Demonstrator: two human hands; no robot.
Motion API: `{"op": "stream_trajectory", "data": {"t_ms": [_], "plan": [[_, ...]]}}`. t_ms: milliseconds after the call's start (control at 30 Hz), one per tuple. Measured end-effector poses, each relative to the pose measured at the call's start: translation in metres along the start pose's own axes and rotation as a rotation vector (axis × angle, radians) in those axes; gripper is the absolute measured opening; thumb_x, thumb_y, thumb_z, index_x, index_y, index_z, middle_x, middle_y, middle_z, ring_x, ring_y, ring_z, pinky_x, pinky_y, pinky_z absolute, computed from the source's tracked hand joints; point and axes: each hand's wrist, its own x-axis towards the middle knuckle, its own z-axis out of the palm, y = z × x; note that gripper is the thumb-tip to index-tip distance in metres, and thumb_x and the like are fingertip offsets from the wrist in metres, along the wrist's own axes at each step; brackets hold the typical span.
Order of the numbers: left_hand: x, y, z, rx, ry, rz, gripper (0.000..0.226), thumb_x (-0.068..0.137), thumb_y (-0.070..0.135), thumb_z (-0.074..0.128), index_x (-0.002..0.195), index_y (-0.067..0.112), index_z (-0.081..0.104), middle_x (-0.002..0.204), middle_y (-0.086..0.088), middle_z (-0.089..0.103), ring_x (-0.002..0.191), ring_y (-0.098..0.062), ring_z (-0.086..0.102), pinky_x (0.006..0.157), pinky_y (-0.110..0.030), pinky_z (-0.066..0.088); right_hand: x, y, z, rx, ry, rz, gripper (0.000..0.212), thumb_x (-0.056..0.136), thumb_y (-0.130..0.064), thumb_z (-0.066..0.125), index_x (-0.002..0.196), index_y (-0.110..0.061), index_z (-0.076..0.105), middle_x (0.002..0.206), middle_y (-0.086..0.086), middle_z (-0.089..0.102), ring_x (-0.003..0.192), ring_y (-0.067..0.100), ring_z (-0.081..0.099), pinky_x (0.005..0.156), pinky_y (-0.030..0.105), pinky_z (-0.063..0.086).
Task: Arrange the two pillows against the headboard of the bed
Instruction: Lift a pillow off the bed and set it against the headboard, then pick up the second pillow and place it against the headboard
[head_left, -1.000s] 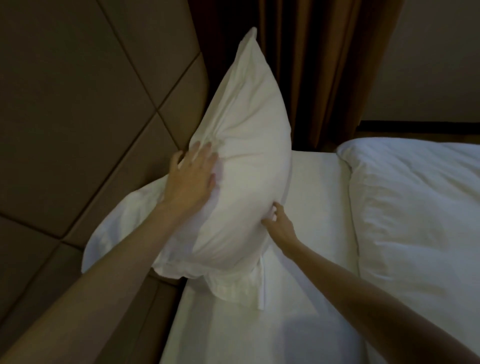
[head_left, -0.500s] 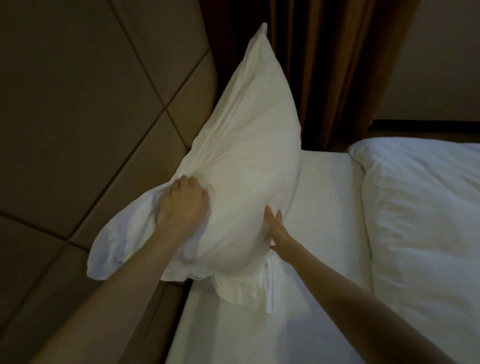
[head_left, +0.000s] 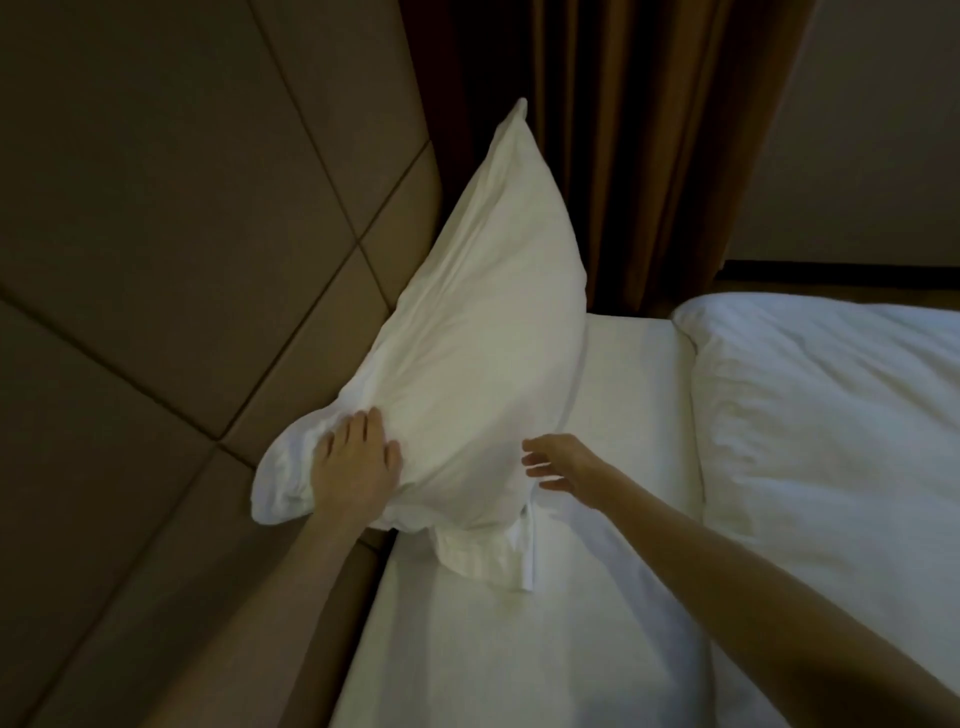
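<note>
The padded brown headboard (head_left: 171, 249) fills the nine o'clock side. Against it a white pillow (head_left: 483, 332) leans tilted, one corner pointing to twelve o'clock, its lower end on the bed (head_left: 613, 405). The left hand (head_left: 358, 462) lies flat on the pillow's seven o'clock corner, fingers spread, its grip closed on nothing. The right hand (head_left: 566, 462) hovers just beside the pillow's lower edge, grip loose and empty. A white duvet (head_left: 831, 426) lies at three o'clock.

Open sheet (head_left: 519, 649) between leaning pillow (head_left: 483, 353) and duvet (head_left: 831, 431); headboard (head_left: 182, 260) behind.
</note>
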Motion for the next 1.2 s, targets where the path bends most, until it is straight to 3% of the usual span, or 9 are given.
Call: {"op": "stream_trajectory", "data": {"t_ms": [133, 300, 433, 533, 667, 733, 867, 1067, 1200], "plan": [[-0.019, -0.003, -0.032, -0.04, -0.004, -0.023, 0.027, 0.093, 0.024, 0.041, 0.102, 0.006, 0.061, 0.104, -0.011, 0.067, 0.09, -0.027, 0.063, 0.075, -0.037, 0.05, -0.045, -0.018, -0.001, 0.015, 0.015, -0.046, 0.01, 0.09, -0.02, 0.056, 0.089, -0.013, 0.063, 0.104, 0.013, 0.063, 0.092, 0.025, 0.059, 0.079, 0.032, 0.046], [-0.044, 0.004, -0.07, -0.388, 0.019, -0.104, 0.021, 0.095, 0.022, 0.05, 0.081, 0.01, 0.058, 0.081, -0.009, 0.064, 0.076, -0.026, 0.061, 0.068, -0.035, 0.05, -0.109, -0.024, -0.003, 0.021, 0.048, -0.132, 0.02, 0.09, -0.019, 0.056, 0.104, -0.006, 0.061, 0.107, 0.015, 0.063, 0.094, 0.026, 0.059, 0.084, 0.034, 0.047], [-0.077, 0.019, -0.098, -0.802, 0.026, -0.183, 0.033, 0.098, 0.021, 0.041, 0.096, 0.002, 0.067, 0.094, -0.011, 0.066, 0.088, -0.023, 0.057, 0.074, -0.028, 0.039, -0.163, -0.017, -0.005, 0.035, 0.068, -0.164, 0.02, 0.09, -0.019, 0.054, 0.104, -0.006, 0.062, 0.109, 0.016, 0.064, 0.097, 0.028, 0.059, 0.081, 0.033, 0.047], [-0.106, 0.032, -0.117, -1.025, -0.011, -0.235, 0.034, 0.095, 0.024, 0.042, 0.112, 0.01, 0.068, 0.117, -0.01, 0.067, 0.109, -0.028, 0.058, 0.09, -0.032, 0.042, -0.199, -0.006, -0.01, 0.046, 0.084, -0.175, 0.017, 0.091, -0.019, 0.052, 0.097, -0.009, 0.064, 0.108, 0.015, 0.065, 0.096, 0.027, 0.06, 0.08, 0.032, 0.046], [-0.145, 0.048, -0.134, -1.221, -0.031, -0.284, 0.034, 0.092, 0.023, 0.044, 0.113, 0.012, 0.067, 0.122, -0.008, 0.065, 0.115, -0.027, 0.057, 0.103, -0.042, 0.045, -0.24, 0.01, -0.014, 0.045, 0.11, -0.19, 0.019, 0.09, -0.022, 0.053, 0.097, -0.01, 0.066, 0.107, 0.013, 0.067, 0.094, 0.026, 0.062, 0.078, 0.031, 0.047], [-0.164, 0.055, -0.138, -1.327, -0.036, -0.305, 0.029, 0.092, 0.02, 0.044, 0.107, 0.012, 0.068, 0.115, -0.007, 0.066, 0.111, -0.025, 0.06, 0.102, -0.042, 0.046, -0.262, 0.021, -0.018, 0.062, 0.116, -0.196, 0.015, 0.09, -0.023, 0.054, 0.091, -0.013, 0.066, 0.108, 0.013, 0.067, 0.095, 0.026, 0.063, 0.075, 0.03, 0.048], [-0.202, 0.073, -0.143, -1.492, -0.074, -0.35, 0.021, 0.093, 0.015, 0.046, 0.101, 0.008, 0.064, 0.105, -0.01, 0.064, 0.099, -0.024, 0.06, 0.081, -0.032, 0.048, -0.303, 0.047, -0.03, 0.091, 0.144, -0.218, 0.017, 0.091, -0.022, 0.052, 0.098, -0.012, 0.064, 0.111, 0.013, 0.067, 0.098, 0.027, 0.063, 0.082, 0.033, 0.048], [-0.262, 0.109, -0.15, -1.574, -0.227, -0.287, 0.018, 0.094, 0.017, 0.049, 0.104, 0.009, 0.061, 0.103, -0.007, 0.065, 0.101, -0.023, 0.06, 0.088, -0.034, 0.045, -0.365, 0.087, -0.059, 0.121, 0.146, -0.269, 0.015, 0.09, -0.021, 0.053, 0.092, -0.013, 0.065, 0.106, 0.012, 0.068, 0.099, 0.028, 0.063, 0.091, 0.036, 0.047], [-0.313, 0.143, -0.159, -1.62, -0.237, -0.27, 0.02, 0.093, 0.017, 0.051, 0.107, 0.007, 0.062, 0.106, -0.01, 0.066, 0.101, -0.025, 0.062, 0.089, -0.035, 0.047, -0.415, 0.116, -0.094, 0.125, 0.168, -0.313, 0.014, 0.09, -0.021, 0.052, 0.093, -0.013, 0.064, 0.107, 0.012, 0.067, 0.1, 0.028, 0.063, 0.093, 0.038, 0.046]]}}
